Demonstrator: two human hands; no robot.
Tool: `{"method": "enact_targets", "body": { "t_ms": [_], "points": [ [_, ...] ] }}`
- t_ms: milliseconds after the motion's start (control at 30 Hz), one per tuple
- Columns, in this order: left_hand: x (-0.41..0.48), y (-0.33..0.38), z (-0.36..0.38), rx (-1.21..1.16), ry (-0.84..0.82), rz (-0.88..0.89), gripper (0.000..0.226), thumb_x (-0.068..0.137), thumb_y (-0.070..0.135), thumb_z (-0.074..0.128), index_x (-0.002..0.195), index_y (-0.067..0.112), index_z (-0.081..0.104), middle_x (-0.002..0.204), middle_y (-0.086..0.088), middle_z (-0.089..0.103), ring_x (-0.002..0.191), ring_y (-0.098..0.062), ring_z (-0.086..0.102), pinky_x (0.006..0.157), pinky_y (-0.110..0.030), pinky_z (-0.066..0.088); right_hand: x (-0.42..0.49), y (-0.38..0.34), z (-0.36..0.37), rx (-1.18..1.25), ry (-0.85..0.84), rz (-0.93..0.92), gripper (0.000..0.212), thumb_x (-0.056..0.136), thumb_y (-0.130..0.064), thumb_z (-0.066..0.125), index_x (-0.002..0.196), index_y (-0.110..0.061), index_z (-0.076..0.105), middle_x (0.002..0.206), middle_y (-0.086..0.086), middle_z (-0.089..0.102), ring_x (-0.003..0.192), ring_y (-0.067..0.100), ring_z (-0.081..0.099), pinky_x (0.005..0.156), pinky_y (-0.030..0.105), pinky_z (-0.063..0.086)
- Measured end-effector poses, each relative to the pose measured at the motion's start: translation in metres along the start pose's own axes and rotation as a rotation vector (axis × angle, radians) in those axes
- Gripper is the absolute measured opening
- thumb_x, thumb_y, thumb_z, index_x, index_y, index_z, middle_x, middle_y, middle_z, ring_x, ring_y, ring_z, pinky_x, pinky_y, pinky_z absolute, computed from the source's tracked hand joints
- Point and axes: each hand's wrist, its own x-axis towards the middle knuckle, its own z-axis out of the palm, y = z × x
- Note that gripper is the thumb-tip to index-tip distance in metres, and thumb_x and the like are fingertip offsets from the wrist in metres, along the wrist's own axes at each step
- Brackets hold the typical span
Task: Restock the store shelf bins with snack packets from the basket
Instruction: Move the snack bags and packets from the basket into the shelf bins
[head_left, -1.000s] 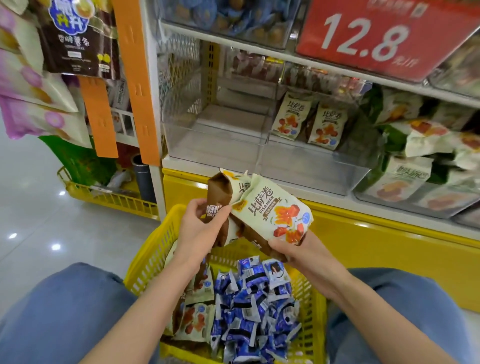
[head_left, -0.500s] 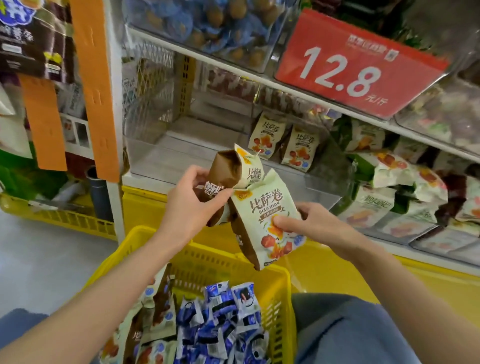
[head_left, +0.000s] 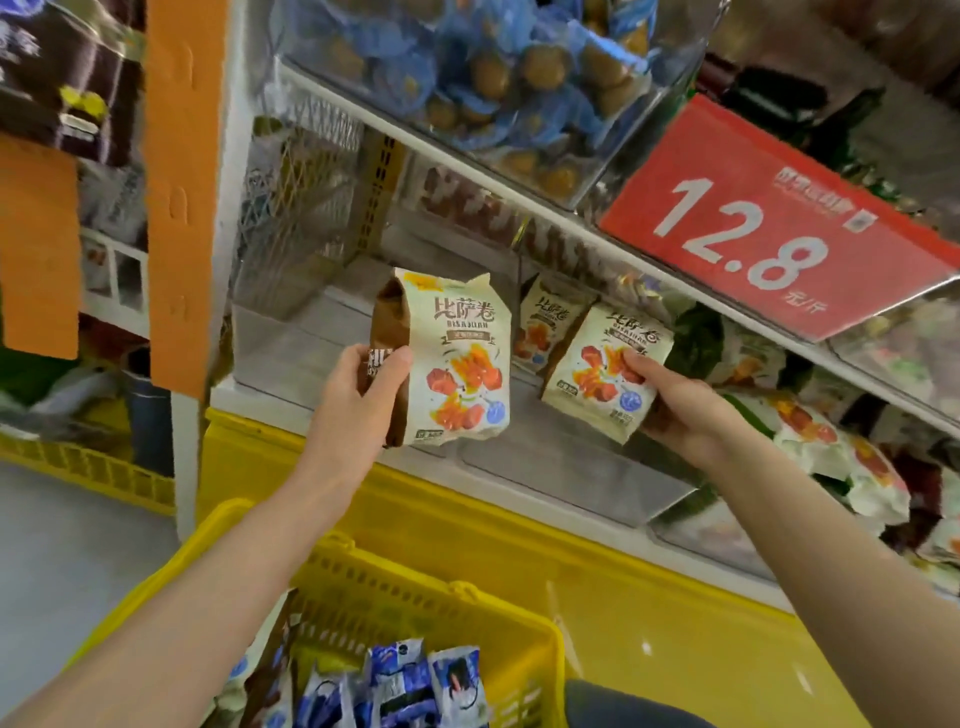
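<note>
My left hand (head_left: 358, 395) grips a cream and brown snack packet (head_left: 457, 364) upright in front of the clear shelf bin (head_left: 291, 358). My right hand (head_left: 670, 405) pinches a second matching packet (head_left: 597, 358) at its right edge, held over the bin's right half. One more packet of the same kind (head_left: 543, 322) stands at the back of the bin. The yellow basket (head_left: 363, 566) sits below between my arms, holding blue packets (head_left: 415, 680) and some cream ones at its left.
Above hangs a clear bin of blue-wrapped snacks (head_left: 493, 78) and a red 12.8 price sign (head_left: 769, 228). Green and white packets (head_left: 831, 441) fill the bin to the right. An orange upright (head_left: 182, 208) and a wire mesh divider (head_left: 291, 192) bound the bin's left side.
Both hands have risen from above the basket to the bin. The two packets, held together before, are now apart, one in each hand.
</note>
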Motion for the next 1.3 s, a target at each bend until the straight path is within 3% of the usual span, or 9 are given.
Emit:
{"method": "enact_targets", "body": {
  "t_ms": [133,333,467,633,933,1000,1133,1233,1300],
  "points": [
    [0.009,0.001,-0.005,-0.062,0.003,-0.034,0.011,0.092,0.043,0.048,0.095,0.034,0.054,0.085,0.013,0.069,0.070,0.000,0.068,0.051,-0.016,0.050,0.041,-0.006,0.032,0.003,-0.013,-0.055,0.038,0.080,-0.027,0.071,0.113,-0.013,0.058,0.103,0.007,0.069,0.070,0.014,0.068,0.045,0.026,0.053],
    [0.015,0.000,-0.010,-0.088,-0.012,-0.034,0.010,0.092,0.042,0.049,0.093,0.034,0.054,0.078,0.016,0.071,0.071,0.000,0.068,0.049,-0.014,0.049,0.091,0.014,0.072,-0.313,0.019,-0.160,0.024,0.077,-0.025,0.075,0.093,-0.014,0.061,0.117,0.013,0.065,0.102,0.028,0.065,0.092,0.045,0.052],
    [0.016,-0.002,-0.011,-0.084,-0.037,-0.025,0.011,0.091,0.041,0.049,0.093,0.032,0.055,0.077,0.016,0.071,0.070,0.000,0.068,0.049,-0.013,0.048,0.111,0.020,0.078,-0.506,0.062,-0.174,0.043,0.076,-0.036,0.075,0.104,-0.007,0.062,0.110,0.013,0.066,0.098,0.030,0.064,0.089,0.046,0.053],
    [0.018,-0.003,-0.008,-0.091,-0.057,-0.020,0.012,0.091,0.040,0.049,0.093,0.029,0.055,0.076,0.014,0.070,0.069,0.000,0.068,0.048,-0.012,0.048,0.134,0.016,0.084,-0.498,0.159,-0.274,0.050,0.080,-0.036,0.071,0.116,-0.004,0.060,0.121,0.015,0.063,0.110,0.033,0.060,0.096,0.043,0.049],
    [0.016,-0.003,-0.006,-0.080,-0.053,-0.081,0.022,0.092,0.042,0.048,0.107,0.028,0.055,0.094,0.005,0.070,0.076,-0.005,0.069,0.053,-0.014,0.050,0.132,0.024,0.083,-0.508,0.039,-0.171,0.052,0.079,-0.033,0.072,0.118,-0.004,0.057,0.126,0.016,0.060,0.113,0.028,0.057,0.101,0.040,0.045],
    [0.015,-0.001,-0.006,-0.059,-0.062,-0.098,0.023,0.093,0.042,0.046,0.108,0.027,0.054,0.095,0.004,0.070,0.078,-0.008,0.069,0.054,-0.015,0.050,0.111,0.022,0.085,-0.570,0.097,-0.242,0.050,0.082,-0.033,0.070,0.120,-0.006,0.056,0.127,0.014,0.059,0.114,0.028,0.055,0.096,0.035,0.043],
    [0.008,0.000,-0.006,0.008,-0.106,-0.117,0.014,0.094,0.037,0.042,0.092,0.030,0.054,0.083,0.006,0.068,0.067,-0.002,0.066,0.053,-0.016,0.047,0.034,0.021,0.087,-0.474,0.210,-0.659,0.037,0.095,-0.029,0.052,0.125,-0.009,0.048,0.126,0.007,0.055,0.111,0.017,0.053,0.090,0.026,0.042],
    [-0.004,-0.001,-0.004,0.080,-0.183,-0.110,0.014,0.095,0.030,0.042,0.091,0.027,0.055,0.068,0.009,0.069,0.056,0.001,0.064,0.044,-0.012,0.044,-0.028,0.022,0.082,-0.330,-0.032,-0.806,0.031,0.098,-0.033,0.041,0.123,-0.016,0.050,0.107,-0.017,0.057,0.092,-0.013,0.053,0.076,0.005,0.040],
    [-0.014,-0.001,-0.003,0.129,-0.248,-0.116,0.015,0.096,0.025,0.041,0.092,0.024,0.056,0.072,0.004,0.069,0.056,-0.002,0.064,0.045,-0.013,0.045,-0.057,0.022,0.074,-0.435,-0.272,-0.800,0.036,0.095,-0.042,0.044,0.124,-0.023,0.048,0.103,-0.027,0.052,0.092,-0.020,0.050,0.075,0.005,0.041]
  ]
}}
